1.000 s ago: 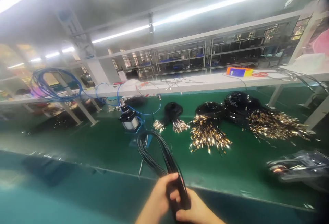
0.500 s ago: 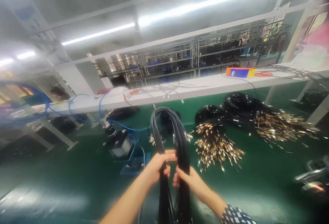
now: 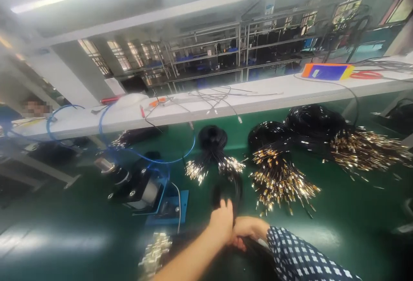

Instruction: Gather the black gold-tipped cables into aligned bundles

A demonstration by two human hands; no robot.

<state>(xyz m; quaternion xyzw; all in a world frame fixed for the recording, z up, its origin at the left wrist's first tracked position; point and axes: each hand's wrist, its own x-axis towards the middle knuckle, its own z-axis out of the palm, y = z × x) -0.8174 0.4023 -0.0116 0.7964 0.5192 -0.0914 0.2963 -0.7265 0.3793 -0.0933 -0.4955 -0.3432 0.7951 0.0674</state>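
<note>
A bundle of black cables (image 3: 238, 188) is bent into a loop in front of me, blurred by motion. My left hand (image 3: 222, 220) is closed around its left side, just below the bend. Pressed close beside it, my right hand (image 3: 247, 228) grips the bundle lower down, its fingers curled under. Metal-tipped cable ends (image 3: 156, 248) fan out at the lower left, beside my left forearm. Just beyond my hands, a smaller tied cable bundle (image 3: 213, 137) lies on the green bench with its tips spread both ways.
Coiled cable bundles with gold tips (image 3: 284, 177) lie to the right. A small bench machine (image 3: 145, 192) on a blue base stands left, with a blue hose (image 3: 161, 160) looping near it. A white shelf (image 3: 180, 119) crosses behind, holding loose cables and an orange-blue box (image 3: 327, 71).
The upright cable loop has been lowered and folded toward me, and my hands have come together and moved down slightly. Its metal tips now show at lower left. My view has tilted downward.
</note>
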